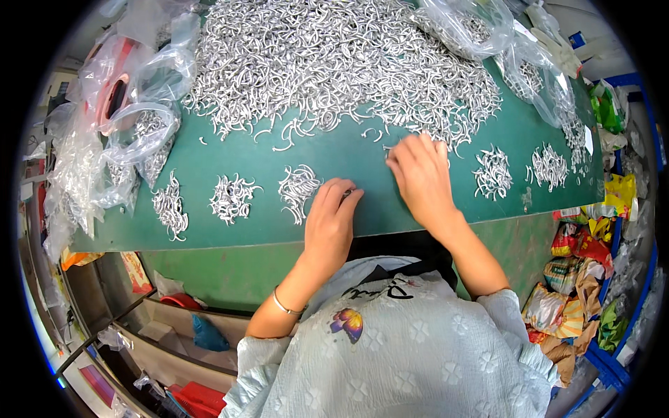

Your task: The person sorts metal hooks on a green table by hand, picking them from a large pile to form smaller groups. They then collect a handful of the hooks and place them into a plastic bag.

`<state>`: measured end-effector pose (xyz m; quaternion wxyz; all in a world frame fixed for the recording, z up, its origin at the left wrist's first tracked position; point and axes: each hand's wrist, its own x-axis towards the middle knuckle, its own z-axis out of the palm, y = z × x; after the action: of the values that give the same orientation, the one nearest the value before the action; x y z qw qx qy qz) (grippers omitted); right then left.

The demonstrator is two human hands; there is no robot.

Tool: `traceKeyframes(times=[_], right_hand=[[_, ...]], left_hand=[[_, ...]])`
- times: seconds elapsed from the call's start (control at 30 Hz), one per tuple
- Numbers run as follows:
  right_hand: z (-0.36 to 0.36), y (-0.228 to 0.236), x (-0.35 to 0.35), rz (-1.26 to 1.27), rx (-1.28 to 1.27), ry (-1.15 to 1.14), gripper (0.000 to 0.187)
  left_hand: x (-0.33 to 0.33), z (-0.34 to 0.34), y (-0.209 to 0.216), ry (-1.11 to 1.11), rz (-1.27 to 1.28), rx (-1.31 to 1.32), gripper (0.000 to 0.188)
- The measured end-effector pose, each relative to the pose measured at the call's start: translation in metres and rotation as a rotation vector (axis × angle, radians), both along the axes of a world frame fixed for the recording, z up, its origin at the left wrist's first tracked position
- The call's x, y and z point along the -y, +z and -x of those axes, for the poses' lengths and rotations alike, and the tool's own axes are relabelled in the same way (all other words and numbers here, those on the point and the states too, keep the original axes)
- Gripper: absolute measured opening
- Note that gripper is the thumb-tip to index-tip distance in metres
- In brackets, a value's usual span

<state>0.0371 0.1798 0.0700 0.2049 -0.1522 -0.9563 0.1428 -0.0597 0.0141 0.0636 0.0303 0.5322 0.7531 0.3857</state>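
A large heap of small, curved silver metal pieces (313, 63) covers the far part of the green table (265, 143). At the heap's near edge, my right hand (423, 177) has its fingers bent down and drawn together. What lies under those fingertips is hidden. Closer to me, my left hand (329, 223) is curled, thumb against fingers, just right of a small pile of the same pieces (300, 189). A small dark glint shows between its fingers, too small to name. Two more small piles, one in the middle left (233, 198) and another further left (170, 207), lie beyond it.
To the right sit two small piles, a nearer one (493, 172) and a farther one (549, 167). Clear plastic bags (150, 132) with metal pieces crowd the left side; more bags (474, 28) lie at the back right. Colourful packages (557, 306) fill a blue-framed rack at right.
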Motion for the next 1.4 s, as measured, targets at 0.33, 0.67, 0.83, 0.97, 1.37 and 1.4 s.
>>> traceKeyframes(times=[0.33,0.67,0.83,0.97,1.37,1.4], right_hand=[[0.026,0.009,-0.021,0.236,-0.141,0.008,0.016],[0.045,-0.003,-0.009,0.037,-0.074,-0.028,0.014],[0.036,-0.009,0.009,0.064,-0.032,0.155,0.009],[0.025,0.002,0.005,0.49,-0.13,0.311,0.004],[0.036,0.001,-0.02,-0.045,-0.012,-0.177,0.015],[0.035,0.003,-0.021,-0.031,-0.058,-0.197,0.016]], left_hand=[[-0.018,-0.011,0.007,-0.041,0.031,-0.034,0.032],[-0.002,0.006,-0.004,0.107,-0.035,-0.052,0.021],[-0.001,0.0,0.002,0.146,-0.061,0.026,0.025],[-0.005,0.001,0.006,0.182,-0.06,0.028,0.027],[0.007,0.016,-0.006,0.144,0.05,-0.077,0.024],[0.006,0.014,-0.006,0.157,0.044,-0.073,0.025]])
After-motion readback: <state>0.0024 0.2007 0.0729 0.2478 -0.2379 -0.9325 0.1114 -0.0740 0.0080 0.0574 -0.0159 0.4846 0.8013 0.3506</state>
